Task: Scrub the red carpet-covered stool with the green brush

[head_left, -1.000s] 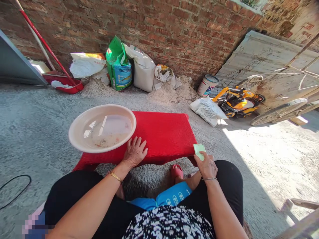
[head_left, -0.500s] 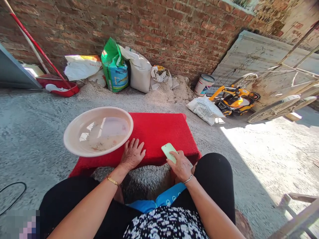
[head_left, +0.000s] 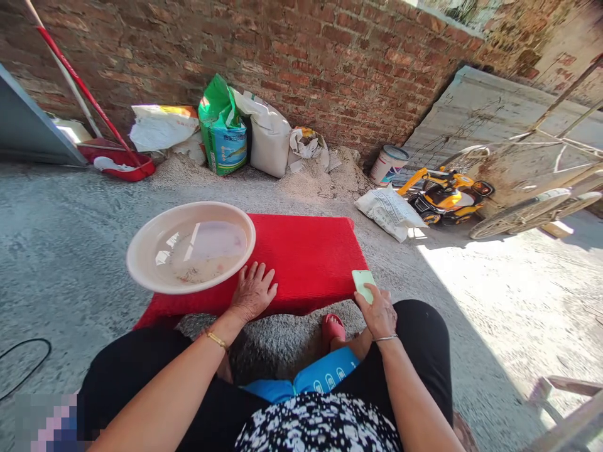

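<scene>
Left hand (head_left: pixel 253 292) flat, fingers spread on red tabletop (head_left: pixel 306 257) near edge, just beside basin (head_left: pixel 191 247), prob. steadying; right hand (head_left: pixel 379 312) grips green phone (head_left: pixel 363 284) at tabletop's near-right corner, over knee.

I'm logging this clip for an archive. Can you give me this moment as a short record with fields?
Setting: concrete yard by a brick wall
Left hand: flat on the red bench, fingers spread, beside the basin
Right hand: holds a green phone at the bench's right end
Basin: on the bench's left end, shallow cloudy water inside
By the wall: sacks, bucket, yellow toy digger
</scene>
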Demonstrator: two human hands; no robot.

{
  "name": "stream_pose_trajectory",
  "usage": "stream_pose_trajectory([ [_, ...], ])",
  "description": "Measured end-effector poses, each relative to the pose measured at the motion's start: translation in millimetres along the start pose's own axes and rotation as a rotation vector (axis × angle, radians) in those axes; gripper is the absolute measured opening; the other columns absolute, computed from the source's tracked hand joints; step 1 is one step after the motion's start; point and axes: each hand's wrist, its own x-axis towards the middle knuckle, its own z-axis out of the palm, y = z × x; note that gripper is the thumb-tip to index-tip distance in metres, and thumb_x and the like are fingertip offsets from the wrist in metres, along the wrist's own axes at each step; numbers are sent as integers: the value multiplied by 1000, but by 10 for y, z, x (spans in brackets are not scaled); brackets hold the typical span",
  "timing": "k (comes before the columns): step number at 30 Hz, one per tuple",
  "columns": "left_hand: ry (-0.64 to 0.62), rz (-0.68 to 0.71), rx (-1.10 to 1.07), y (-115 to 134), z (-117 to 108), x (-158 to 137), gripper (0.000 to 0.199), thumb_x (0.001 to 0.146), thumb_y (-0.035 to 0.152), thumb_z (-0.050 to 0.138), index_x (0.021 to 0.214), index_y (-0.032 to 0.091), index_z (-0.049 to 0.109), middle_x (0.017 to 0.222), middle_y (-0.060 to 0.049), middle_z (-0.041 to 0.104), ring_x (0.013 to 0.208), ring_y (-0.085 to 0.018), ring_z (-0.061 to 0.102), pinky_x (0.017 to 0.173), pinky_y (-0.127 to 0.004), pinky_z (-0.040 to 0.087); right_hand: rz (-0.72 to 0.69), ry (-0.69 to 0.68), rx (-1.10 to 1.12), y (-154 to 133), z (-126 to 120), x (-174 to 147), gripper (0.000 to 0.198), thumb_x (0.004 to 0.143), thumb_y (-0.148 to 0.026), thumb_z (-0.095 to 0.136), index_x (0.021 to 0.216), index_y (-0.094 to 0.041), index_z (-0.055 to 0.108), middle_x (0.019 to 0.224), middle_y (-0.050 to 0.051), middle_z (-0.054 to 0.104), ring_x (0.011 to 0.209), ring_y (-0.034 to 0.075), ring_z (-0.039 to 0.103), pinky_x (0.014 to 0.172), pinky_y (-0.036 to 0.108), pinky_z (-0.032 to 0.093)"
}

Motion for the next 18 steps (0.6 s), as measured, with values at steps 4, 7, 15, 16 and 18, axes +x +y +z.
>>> stream_pose_trajectory([
  [4,11,13,29,3,9,-7,39,88,36,49,118,19,65,128,-16,58,124,-35,47,104,-54,31,-295,-45,131,-356,146,-190,36,86,-45,57,118,-27,62,104,5,53,89,19,59,71,28,44],
  [7,13,18,35,-4,17,-13,39,88,36,49,118,18,65,128,-17,58,124,-36,47,103,-55,32,-427,-101,144,-598,232,-330,36,85,-43,60,118,-28,61,104,4,53,84,17,60,71,27,44],
  [15,11,4,7,16,10,-9,39,88,36,50,119,19,65,129,-17,58,125,-36,47,104,-55,31,-148,-152,-24,-345,36,-102,39,86,-49,56,121,-31,60,105,5,54,89,22,61,69,30,44],
  [16,8,3,13,19,11,-8,39,88,36,49,119,19,65,129,-17,58,125,-36,47,105,-55,31,-73,-158,-43,-251,-17,-38,41,86,-50,54,122,-31,59,107,6,54,92,23,61,70,31,45],
  [18,1,3,26,20,12,-8,39,88,36,49,120,19,64,129,-17,58,125,-36,47,104,-55,31,70,-168,-68,-74,-110,68,44,87,-53,52,124,-30,58,109,8,54,95,24,60,74,34,45],
])
